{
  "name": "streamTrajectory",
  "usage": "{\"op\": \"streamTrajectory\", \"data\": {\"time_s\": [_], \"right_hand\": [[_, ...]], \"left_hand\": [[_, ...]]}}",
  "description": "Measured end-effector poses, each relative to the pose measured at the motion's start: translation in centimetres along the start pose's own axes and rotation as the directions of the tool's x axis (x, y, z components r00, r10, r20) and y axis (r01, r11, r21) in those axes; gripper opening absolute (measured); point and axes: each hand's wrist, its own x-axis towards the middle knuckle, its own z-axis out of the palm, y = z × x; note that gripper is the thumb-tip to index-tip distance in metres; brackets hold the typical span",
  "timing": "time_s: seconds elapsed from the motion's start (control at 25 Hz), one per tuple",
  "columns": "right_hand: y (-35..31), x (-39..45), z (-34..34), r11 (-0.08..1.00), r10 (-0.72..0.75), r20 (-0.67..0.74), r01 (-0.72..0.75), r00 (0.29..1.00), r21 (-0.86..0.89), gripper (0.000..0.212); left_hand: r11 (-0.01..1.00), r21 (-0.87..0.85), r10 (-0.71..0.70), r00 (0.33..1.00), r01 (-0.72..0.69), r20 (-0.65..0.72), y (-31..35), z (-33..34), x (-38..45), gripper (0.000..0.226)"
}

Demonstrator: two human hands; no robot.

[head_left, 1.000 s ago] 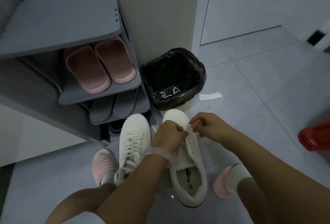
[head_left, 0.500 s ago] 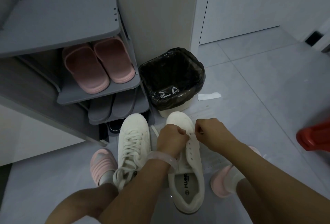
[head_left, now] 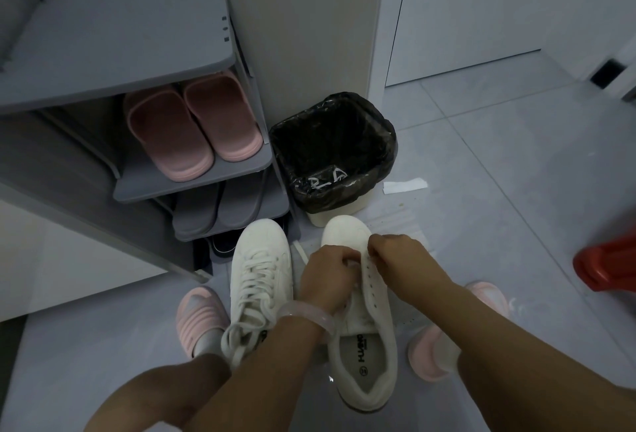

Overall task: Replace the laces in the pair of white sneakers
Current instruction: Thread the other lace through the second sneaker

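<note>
Two white sneakers stand side by side on the floor. The left sneaker [head_left: 260, 271] is fully laced, its lace ends loose near the heel. The right sneaker [head_left: 370, 335] has bare eyelets along its visible right side. My left hand [head_left: 327, 275] lies over its front eyelets with fingers curled, and my right hand [head_left: 395, 254] pinches at the upper edge just beside it. A white lace [head_left: 302, 252] trails on the floor between the sneakers' toes. What my fingers hold is hidden between the two hands.
A bin with a black liner [head_left: 332, 156] stands just beyond the sneakers. A grey shoe rack [head_left: 192, 177] with pink slippers [head_left: 191, 125] is at the left. A red object [head_left: 605, 266] is at the right edge. My feet in pink slippers [head_left: 201, 318] flank the sneakers.
Both hands have come closer together over the front eyelets of the right sneaker. The short lace end seen at my right fingers a second ago is no longer visible.
</note>
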Motion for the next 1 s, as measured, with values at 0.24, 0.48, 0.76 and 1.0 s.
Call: {"op": "streamTrajectory", "data": {"time_s": [0.24,0.48,0.76,1.0], "right_hand": [[-0.2,-0.4,1.1,0.975,0.005,-0.085,0.014,0.996,0.221,0.002],[0.1,-0.3,1.5,0.851,0.305,-0.082,-0.233,0.949,0.470,0.023],[-0.9,-1.0,0.7,0.999,0.005,-0.041,-0.003,0.999,0.051,0.037],[-1.8,-0.5,0.2,0.987,0.077,-0.080,-0.064,0.994,0.150,0.022]], "left_hand": [[0.998,0.057,0.029,1.000,-0.029,0.002,-0.3,0.2,-0.1,0.026],[0.993,0.114,0.021,0.999,-0.015,-0.046,-0.4,1.0,-0.1,0.022],[0.912,0.397,0.129,0.991,-0.101,-0.046,1.0,0.8,-0.1,0.027],[0.864,0.429,0.405,0.870,-0.264,-0.281,3.4,-6.6,-0.8,0.017]]}}
